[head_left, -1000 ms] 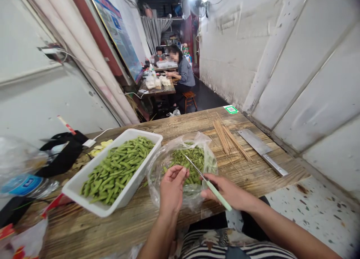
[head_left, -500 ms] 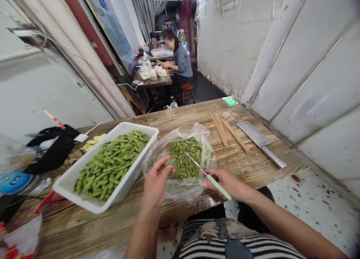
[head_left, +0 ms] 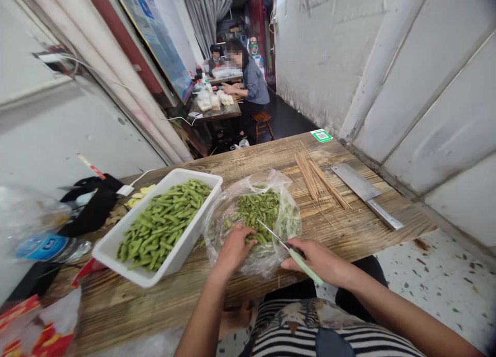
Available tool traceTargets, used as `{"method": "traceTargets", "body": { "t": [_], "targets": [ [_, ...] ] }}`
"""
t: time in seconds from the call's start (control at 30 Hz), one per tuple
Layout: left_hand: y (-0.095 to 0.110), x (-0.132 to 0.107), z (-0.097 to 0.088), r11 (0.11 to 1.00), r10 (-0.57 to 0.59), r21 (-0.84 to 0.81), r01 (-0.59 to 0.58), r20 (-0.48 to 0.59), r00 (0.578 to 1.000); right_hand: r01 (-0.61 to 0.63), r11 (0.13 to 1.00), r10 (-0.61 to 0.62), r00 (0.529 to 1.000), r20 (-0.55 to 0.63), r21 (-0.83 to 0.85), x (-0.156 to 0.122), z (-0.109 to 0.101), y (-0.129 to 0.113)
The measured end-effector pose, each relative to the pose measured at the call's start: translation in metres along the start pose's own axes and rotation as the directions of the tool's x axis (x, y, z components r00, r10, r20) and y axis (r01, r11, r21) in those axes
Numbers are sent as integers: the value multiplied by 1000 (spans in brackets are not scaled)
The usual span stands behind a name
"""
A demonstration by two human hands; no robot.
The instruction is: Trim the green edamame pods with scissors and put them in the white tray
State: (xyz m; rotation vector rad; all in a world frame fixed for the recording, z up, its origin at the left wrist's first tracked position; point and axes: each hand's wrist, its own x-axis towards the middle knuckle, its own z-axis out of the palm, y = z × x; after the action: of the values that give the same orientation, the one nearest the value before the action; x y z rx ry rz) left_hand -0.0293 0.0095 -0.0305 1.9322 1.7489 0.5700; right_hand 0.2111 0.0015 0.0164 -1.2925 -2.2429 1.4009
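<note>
My left hand is over the near left side of a clear plastic bag, fingertips at the green pods inside. Its thumb and fingers are apart, with green showing between them; no held pod can be made out. The bag lies open with a heap of green soybean pods in it. Closed around the pale green and black handle of the scissors is my right hand. Their metal blades point up and left over the pods. Left of the bag, a white plastic tub holds many more pods.
Thin wooden skewers and a cleaver lie to the right on the wooden table. At left are a water bottle, a white plug and a red-and-white packet. Two people sit at a farther table.
My left hand, which held a pod near the bag's left edge, has moved right and down into the bag, and its fingers have parted. The scissors stay in my right hand.
</note>
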Motion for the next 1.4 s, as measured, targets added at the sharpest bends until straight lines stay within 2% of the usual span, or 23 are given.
{"method": "traceTargets", "body": {
  "t": [0.1,0.2,0.27,0.33,0.4,0.47,0.53,0.63,0.73,0.83,1.03,1.17,1.23,1.33,1.4],
  "targets": [
    [-3,-3,0,994,-30,-105,14,-158,987,7,1000,-7,1000,-22,5,-3,-2,0],
    [-1,-4,1,955,-153,-292,47,-353,923,5,1000,-4,999,-39,30,-6,-4,-3],
    [1,-3,1,900,-263,-430,77,-393,881,10,999,-9,999,-35,43,-5,-4,-6],
    [4,-2,2,778,-381,-619,108,-329,864,17,999,-16,999,-27,43,-3,-3,-8],
    [7,-1,2,565,-459,-815,128,-181,870,14,999,-13,1000,-28,32,1,-2,-10],
    [10,-3,2,370,-450,-917,152,-34,892,6,1000,-5,999,-42,14,5,-2,-11],
    [12,-5,2,294,-416,-939,176,40,908,-2,1000,2,999,-51,-8,8,-3,-13],
    [13,-10,4,335,-425,-918,213,55,904,-7,998,4,999,-41,-65,9,-4,-18],
    [14,-13,6,454,-435,-862,226,7,901,0,991,-5,999,-35,-134,8,-5,-24],
    [17,-17,5,543,-377,-820,180,-47,925,-1,983,-6,999,-40,-182,6,-5,-27],
    [28,-23,-4,583,-311,-788,198,9,950,24,977,-35,998,-47,-210,6,-6,-27],
    [32,-25,-7,568,-281,-797,208,49,958,38,979,-47,998,-40,-200,6,-4,-24],
    [33,-24,-6,533,-306,-819,211,46,951,39,981,-49,998,-48,-192,7,-3,-22],
    [33,-21,-6,393,-403,-894,215,43,914,37,989,-48,996,-77,-145,7,-3,-20],
    [32,-19,-7,269,-417,-940,210,82,905,47,996,-51,997,-52,-71,6,-6,-20]
  ]
}}
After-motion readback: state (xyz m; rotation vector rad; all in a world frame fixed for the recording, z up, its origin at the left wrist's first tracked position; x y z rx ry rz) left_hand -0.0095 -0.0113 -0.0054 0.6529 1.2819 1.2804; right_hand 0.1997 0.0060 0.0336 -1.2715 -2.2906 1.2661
